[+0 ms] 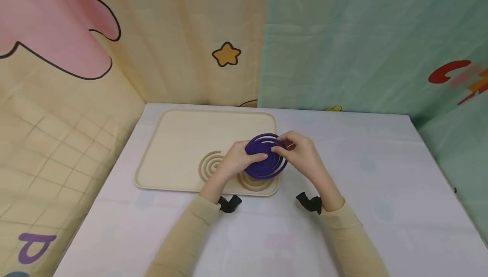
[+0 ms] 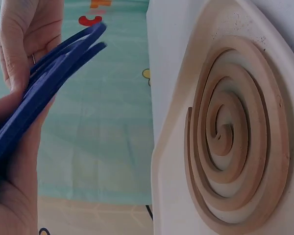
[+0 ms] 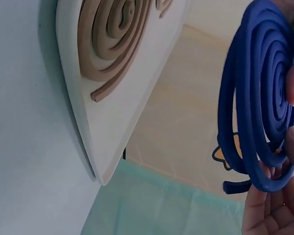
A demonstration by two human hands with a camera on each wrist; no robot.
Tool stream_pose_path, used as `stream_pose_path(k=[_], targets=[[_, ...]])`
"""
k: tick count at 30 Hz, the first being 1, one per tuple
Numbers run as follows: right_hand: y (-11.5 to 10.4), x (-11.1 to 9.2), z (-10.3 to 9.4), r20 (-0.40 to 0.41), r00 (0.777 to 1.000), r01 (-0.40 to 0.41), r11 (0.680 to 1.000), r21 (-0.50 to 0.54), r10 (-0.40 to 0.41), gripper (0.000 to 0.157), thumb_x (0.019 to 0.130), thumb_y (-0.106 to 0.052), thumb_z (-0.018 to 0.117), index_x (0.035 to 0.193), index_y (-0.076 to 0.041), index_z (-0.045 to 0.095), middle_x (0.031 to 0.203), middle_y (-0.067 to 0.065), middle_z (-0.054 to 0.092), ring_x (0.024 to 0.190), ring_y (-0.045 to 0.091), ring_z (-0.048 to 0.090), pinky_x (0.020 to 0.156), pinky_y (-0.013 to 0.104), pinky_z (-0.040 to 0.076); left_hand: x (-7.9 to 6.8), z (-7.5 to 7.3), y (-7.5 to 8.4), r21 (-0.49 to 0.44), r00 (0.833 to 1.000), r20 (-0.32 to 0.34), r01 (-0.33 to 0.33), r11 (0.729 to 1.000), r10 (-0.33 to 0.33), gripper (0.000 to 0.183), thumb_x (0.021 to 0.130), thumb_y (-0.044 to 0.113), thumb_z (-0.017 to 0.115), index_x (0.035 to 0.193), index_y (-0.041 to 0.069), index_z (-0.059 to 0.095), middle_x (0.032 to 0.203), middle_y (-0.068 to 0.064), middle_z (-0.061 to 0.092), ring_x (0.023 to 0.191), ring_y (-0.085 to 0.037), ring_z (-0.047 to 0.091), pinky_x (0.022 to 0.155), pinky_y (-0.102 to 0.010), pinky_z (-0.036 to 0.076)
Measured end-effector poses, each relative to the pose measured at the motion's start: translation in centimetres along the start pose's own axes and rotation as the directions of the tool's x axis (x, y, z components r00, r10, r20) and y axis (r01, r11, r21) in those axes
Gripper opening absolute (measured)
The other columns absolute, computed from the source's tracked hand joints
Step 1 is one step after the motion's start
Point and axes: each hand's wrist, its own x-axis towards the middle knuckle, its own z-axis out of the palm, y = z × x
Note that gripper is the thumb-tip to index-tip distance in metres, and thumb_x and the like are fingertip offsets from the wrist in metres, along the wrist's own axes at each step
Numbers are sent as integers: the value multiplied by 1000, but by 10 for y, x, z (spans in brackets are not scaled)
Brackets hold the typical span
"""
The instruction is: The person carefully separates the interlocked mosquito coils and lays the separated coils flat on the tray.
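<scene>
Above the right part of a cream tray [image 1: 183, 131], both hands hold dark blue mosquito coils [image 1: 263, 171], nested or stacked together. My left hand [image 1: 237, 158] grips them at the left side, thumb lying across the face. At the right edge, the fingers and thumb of my right hand [image 1: 303, 154] pinch part of the coils. The right wrist view shows the blue spirals [image 3: 243, 98] with one loose end sticking out from the rest. Two brown mosquito coils lie flat on the tray; the nearer-right brown coil [image 2: 281, 156] is partly covered by the blue ones in the head view.
The tray rests on a white-covered table [image 1: 366, 167]. Printed curtains [image 1: 343, 44] stand behind and at the sides of the table. A black strap piece [image 1: 230, 204] is on the left wrist, and another black piece [image 1: 310, 204] on the right.
</scene>
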Motion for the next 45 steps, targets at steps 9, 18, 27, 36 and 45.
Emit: stream_pose_path(k=[9,18,27,36,45], targets=[[1,6,2,105,993,-54,997,57,48,19,87,-17,76,100,-4,72,96,10,72,87,20,65,75,31,56,-6,-2,-4,-30,999,6,44,999,-44,44,85,19,77,124,4,65,115,-13,72,104,-23,68,96,-38,53],[0,6,16,-3,961,-256,896,362,276,26,90,-19,73,106,1,69,86,3,68,73,6,61,67,16,53,-11,0,-5,-416,973,-194,34,909,-125,49,85,11,74,131,4,58,129,-17,64,122,-31,60,106,-40,47],[-1,1,22,4,933,-316,811,493,361,27,91,-16,71,108,4,66,80,-9,65,72,2,62,69,17,56,-10,12,-11,-598,965,-244,-71,798,-97,49,90,7,69,135,-2,54,132,-22,61,122,-31,61,102,-33,51],[-1,-3,14,56,966,-255,903,346,252,26,90,-18,73,108,0,67,87,2,70,73,4,63,68,17,53,-17,5,-17,-390,983,-180,-33,920,-41,38,87,15,74,121,-1,67,114,-19,71,104,-25,70,92,-33,56],[-18,-8,-4,98,993,-67,994,82,58,20,88,-20,76,101,-7,68,82,6,69,68,12,57,61,20,48,-27,-9,-9,-201,996,-47,-84,976,76,38,89,20,73,123,4,67,111,-16,73,99,-25,72,86,-32,58]])
